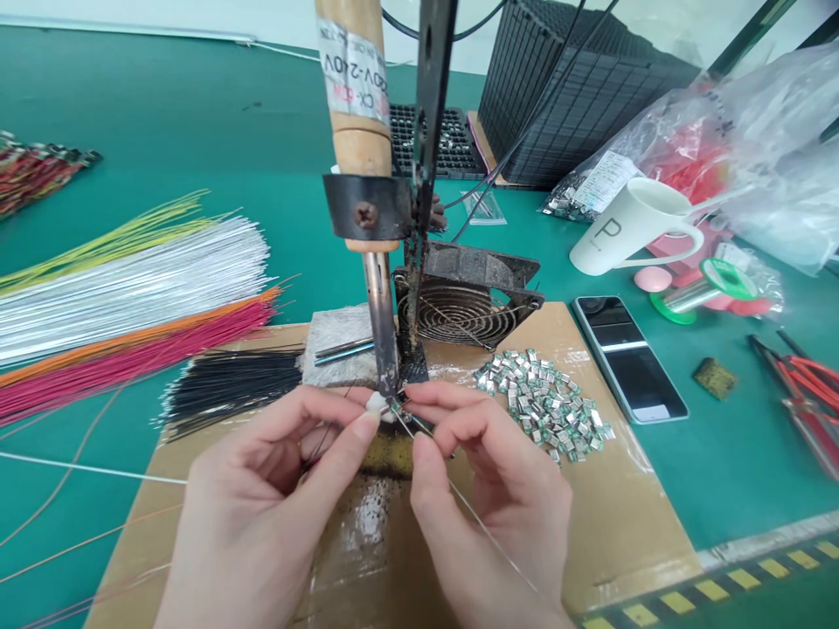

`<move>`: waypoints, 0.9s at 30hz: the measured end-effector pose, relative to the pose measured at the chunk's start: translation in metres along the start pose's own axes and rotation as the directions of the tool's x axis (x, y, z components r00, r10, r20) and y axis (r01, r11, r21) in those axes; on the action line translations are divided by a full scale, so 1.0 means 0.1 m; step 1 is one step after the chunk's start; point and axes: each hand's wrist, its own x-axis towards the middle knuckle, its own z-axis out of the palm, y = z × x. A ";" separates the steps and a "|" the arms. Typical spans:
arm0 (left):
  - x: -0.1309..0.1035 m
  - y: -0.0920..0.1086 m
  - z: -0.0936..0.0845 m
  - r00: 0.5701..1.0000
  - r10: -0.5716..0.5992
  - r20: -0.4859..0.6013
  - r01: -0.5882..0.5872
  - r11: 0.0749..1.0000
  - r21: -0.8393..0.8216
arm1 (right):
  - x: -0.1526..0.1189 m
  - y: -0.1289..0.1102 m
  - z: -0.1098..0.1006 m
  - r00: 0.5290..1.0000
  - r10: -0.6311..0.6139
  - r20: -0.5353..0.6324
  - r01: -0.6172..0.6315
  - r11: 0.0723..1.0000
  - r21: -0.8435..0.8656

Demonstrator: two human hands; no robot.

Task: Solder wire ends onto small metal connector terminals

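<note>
Metal-shelled connector [396,408]: held it in the pinched left hand [279,476] just below the soldering iron [364,140], with thin pale wire [473,514] pinched in the right hand [498,489]. Saw a red-wired bundle [39,175] far left, unwired connectors [544,406] heaped right; couldn't judge completion on this piece past crowding hands and iron.

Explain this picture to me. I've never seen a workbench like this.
A camera on the person's head looks forward and down at two bare hands; there is no robot. The left hand pinches a small piece, too tiny to identify, near the lower end of a soldering iron. The right hand holds a thin strand. Beneath them is a brown board on a green table. Coloured wires lie left; a pile of metal parts, a phone and a mug are right.
</note>
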 end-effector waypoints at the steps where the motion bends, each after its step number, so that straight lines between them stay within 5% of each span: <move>1: 0.00 0.00 -0.01 1.000 -0.003 0.003 0.003 1.000 -0.004 | 0.00 0.00 0.00 1.000 0.004 0.003 -0.004 1.000 -0.002; 11: 0.03 0.13 0.15 1.000 0.029 -0.008 -0.029 0.999 0.031 | 0.02 -0.02 0.00 1.000 0.003 -0.001 -0.003 1.000 0.002; 27: 0.01 0.00 -0.03 0.994 -0.060 0.096 0.071 0.990 -0.118 | 0.02 0.00 -0.03 1.000 0.021 0.019 -0.021 1.000 0.010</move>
